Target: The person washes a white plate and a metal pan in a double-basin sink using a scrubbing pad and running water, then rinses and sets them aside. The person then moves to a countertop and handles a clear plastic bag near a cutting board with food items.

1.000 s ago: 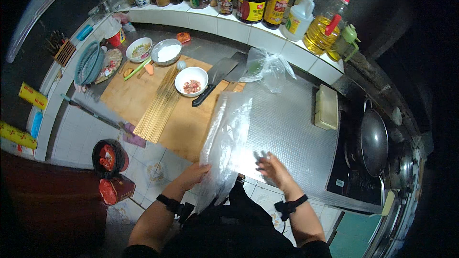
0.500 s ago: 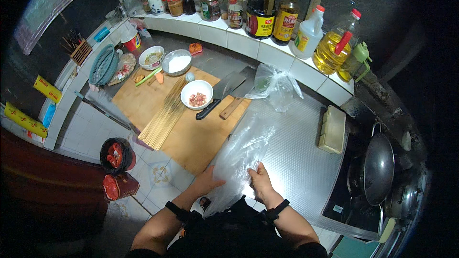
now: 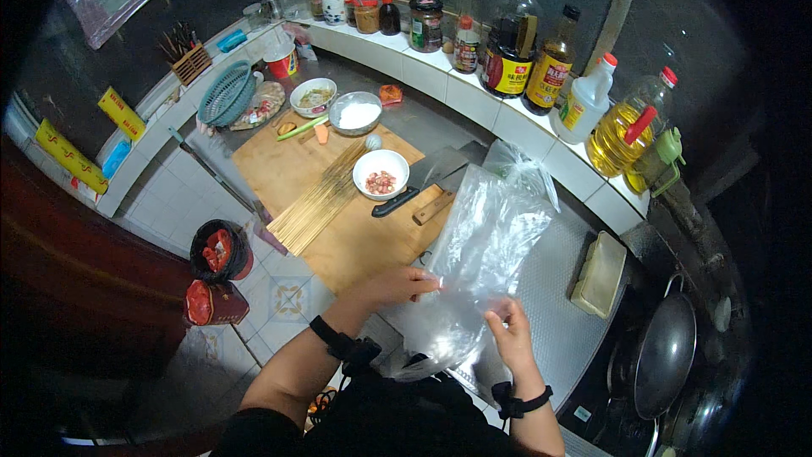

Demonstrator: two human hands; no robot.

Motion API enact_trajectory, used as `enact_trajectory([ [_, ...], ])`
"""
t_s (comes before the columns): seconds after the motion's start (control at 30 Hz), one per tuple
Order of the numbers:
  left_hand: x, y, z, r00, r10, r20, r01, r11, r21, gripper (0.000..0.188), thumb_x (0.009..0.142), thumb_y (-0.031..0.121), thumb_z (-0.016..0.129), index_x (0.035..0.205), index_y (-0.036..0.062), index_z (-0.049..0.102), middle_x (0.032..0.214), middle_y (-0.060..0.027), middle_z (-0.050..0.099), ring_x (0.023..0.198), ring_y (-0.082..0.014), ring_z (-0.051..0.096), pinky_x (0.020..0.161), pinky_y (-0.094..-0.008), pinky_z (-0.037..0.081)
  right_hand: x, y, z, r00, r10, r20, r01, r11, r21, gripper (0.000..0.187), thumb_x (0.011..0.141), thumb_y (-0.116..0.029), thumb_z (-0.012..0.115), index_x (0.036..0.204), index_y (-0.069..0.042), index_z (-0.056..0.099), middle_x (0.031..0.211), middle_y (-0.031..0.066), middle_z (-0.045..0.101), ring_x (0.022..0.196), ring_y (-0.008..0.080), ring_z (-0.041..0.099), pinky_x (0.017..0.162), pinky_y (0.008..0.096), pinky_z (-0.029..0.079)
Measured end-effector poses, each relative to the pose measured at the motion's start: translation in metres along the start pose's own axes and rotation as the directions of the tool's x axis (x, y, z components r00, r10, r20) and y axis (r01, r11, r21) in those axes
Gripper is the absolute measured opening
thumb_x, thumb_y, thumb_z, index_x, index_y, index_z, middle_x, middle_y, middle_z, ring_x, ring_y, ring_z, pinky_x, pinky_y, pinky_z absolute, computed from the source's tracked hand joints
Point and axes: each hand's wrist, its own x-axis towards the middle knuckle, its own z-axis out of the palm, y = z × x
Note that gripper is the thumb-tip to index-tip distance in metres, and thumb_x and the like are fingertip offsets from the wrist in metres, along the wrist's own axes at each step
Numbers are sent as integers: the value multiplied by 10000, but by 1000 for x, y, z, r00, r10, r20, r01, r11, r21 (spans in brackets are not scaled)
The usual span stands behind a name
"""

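Observation:
A large, clear plastic bag (image 3: 495, 220) is stretched between my two hands above the metal counter. My left hand (image 3: 406, 285) pinches its left side. Opposite, the fingertips of my right hand (image 3: 510, 327) grip the other side. The bag's far end reaches over the counter, and its lower part hangs in front of my body. To the left, a wooden cutting board (image 3: 355, 245) carries a bundle of thin bamboo skewers (image 3: 317, 203), a white bowl (image 3: 381, 162) of pinkish diced pieces, a black-handled knife (image 3: 395, 202) and a wooden-handled blade (image 3: 433, 208).
A glass bowl of white powder (image 3: 355, 112) and a bowl of food (image 3: 314, 97) stand behind the board. Bottles and jars line the tiled ledge (image 3: 469, 95). Right are a pale rectangular container (image 3: 599, 275) and a wok (image 3: 666, 360). A bin (image 3: 222, 250) stands on the floor.
The bag has gone from a narrow, bunched strip to a broad sheet spread farther forward and right. Both hands have moved up and right with it. The whole view has shifted.

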Motion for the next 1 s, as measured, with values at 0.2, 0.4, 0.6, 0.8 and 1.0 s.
enact_trajectory([
  [0.2,5,27,19,960,221,-174,-218,975,33,329,903,298,529,1038,10,613,937,-17,617,860,-93,544,754,-239,432,22,-15,-40,953,303,-25,-300,950,88,101,828,-118,634,837,-39,572,588,-48,439,560,56,427,520,206,360],
  [0.4,-1,34,43,936,290,-199,-327,925,-194,414,882,346,544,1094,-9,561,992,-50,597,880,-126,545,743,-272,463,16,-19,-51,986,96,-137,-76,986,147,78,845,-78,599,874,-29,546,783,-21,528,672,50,461,568,203,384],
  [0.6,13,-37,48,961,-108,-254,130,989,75,430,857,418,554,905,-2,631,796,-57,616,709,-145,573,641,-273,466,-27,45,-19,972,199,121,-186,976,-111,196,848,-196,603,903,-10,578,817,76,542,754,191,517,691,296,423],
  [0.8,12,-115,62,913,-218,-344,251,967,53,512,804,490,582,742,-15,637,642,-83,594,580,-167,555,531,-306,442,-33,29,-16,992,50,-119,-98,894,-437,391,782,-141,613,1128,16,522,1142,218,486,1044,346,486,895,390,414],
  [1.0,16,-117,53,947,-154,-283,259,887,384,507,795,511,594,761,7,644,675,-121,619,605,-223,582,576,-361,458,4,24,30,952,-223,209,306,692,-654,468,764,-201,637,1207,-106,523,1347,185,365,1285,364,288,1053,483,228],
])
